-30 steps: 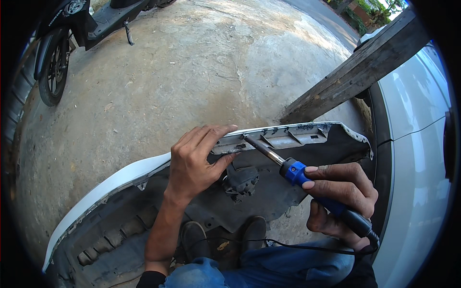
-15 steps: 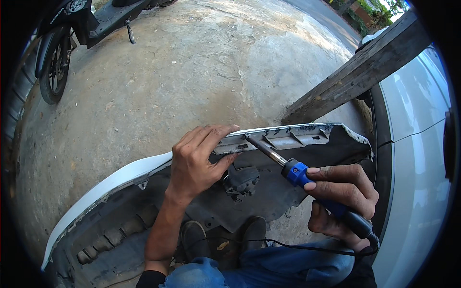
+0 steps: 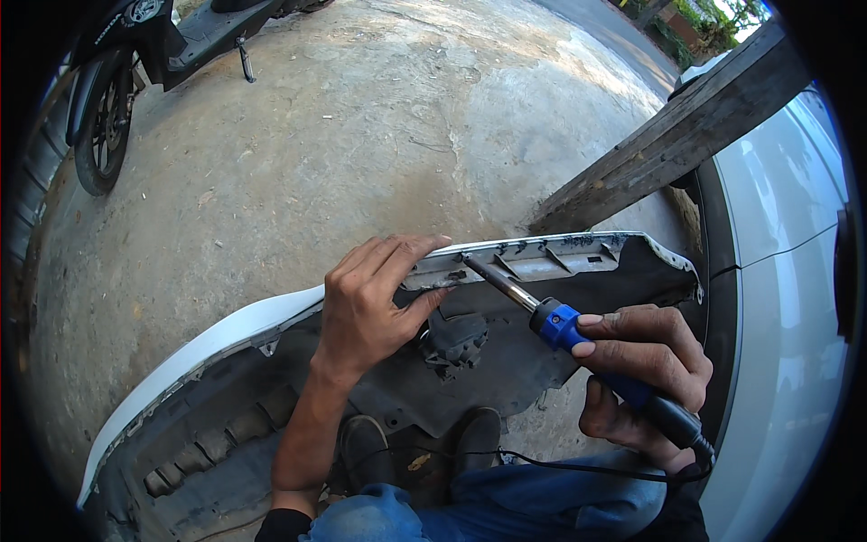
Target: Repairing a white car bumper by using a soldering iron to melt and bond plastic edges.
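Observation:
A white car bumper (image 3: 237,322) lies with its dark inner side toward me, curving from lower left to the right. My left hand (image 3: 366,294) grips its upper edge, fingers over the far side and thumb on the inner face. In my right hand (image 3: 648,366) is a blue soldering iron (image 3: 562,327), held by its handle. The iron's dark tip touches the ribbed inner flange (image 3: 542,264), just right of my left fingers. Dark, rough melted-looking marks run along that flange toward the right. A black round fitting (image 3: 456,343) sits inside the bumper below my left thumb.
A black cable (image 3: 578,466) runs from the iron across my jeans. A wooden post (image 3: 668,131) leans at the right, beside a white car (image 3: 786,298). At the far left a dark scooter (image 3: 104,117) stands on the concrete floor (image 3: 316,135). My shoes (image 3: 479,434) are under the bumper.

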Available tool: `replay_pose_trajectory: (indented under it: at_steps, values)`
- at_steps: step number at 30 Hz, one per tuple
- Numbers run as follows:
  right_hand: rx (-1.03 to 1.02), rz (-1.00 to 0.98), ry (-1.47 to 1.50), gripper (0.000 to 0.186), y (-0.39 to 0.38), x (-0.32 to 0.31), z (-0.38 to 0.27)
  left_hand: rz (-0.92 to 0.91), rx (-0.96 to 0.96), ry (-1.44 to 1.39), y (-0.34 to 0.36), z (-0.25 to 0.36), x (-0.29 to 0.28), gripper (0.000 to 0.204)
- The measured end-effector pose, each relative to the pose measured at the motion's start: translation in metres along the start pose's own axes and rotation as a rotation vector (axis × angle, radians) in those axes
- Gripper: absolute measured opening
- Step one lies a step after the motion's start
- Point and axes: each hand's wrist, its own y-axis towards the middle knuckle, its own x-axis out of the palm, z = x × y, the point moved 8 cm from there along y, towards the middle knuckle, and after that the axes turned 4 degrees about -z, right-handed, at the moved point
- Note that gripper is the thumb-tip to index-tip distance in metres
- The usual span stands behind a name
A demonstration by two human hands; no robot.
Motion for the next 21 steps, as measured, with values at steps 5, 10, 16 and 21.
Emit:
replay_pose_trajectory:
  at_steps: [5, 10, 16, 21]
  values:
    - [-0.035, 0.031, -0.009, 0.023, 0.0059, -0.0012, -0.0042, 0.004, 0.0, -0.003, 0.0001, 0.0003, 0.0, 0.046]
    - [-0.069, 0.103, -0.035, 0.022, 0.0062, -0.0018, -0.007, -0.001, -0.002, -0.013, 0.0004, 0.0005, 0.0006, 0.046]
    - [-0.091, 0.108, -0.03, 0.026, 0.005, -0.0009, -0.0056, -0.005, -0.005, -0.016, -0.0006, -0.0001, -0.0008, 0.046]
    - [-0.109, 0.101, -0.035, 0.034, 0.0038, -0.0021, -0.0055, -0.004, 0.002, -0.013, 0.0006, 0.0004, 0.0003, 0.046]
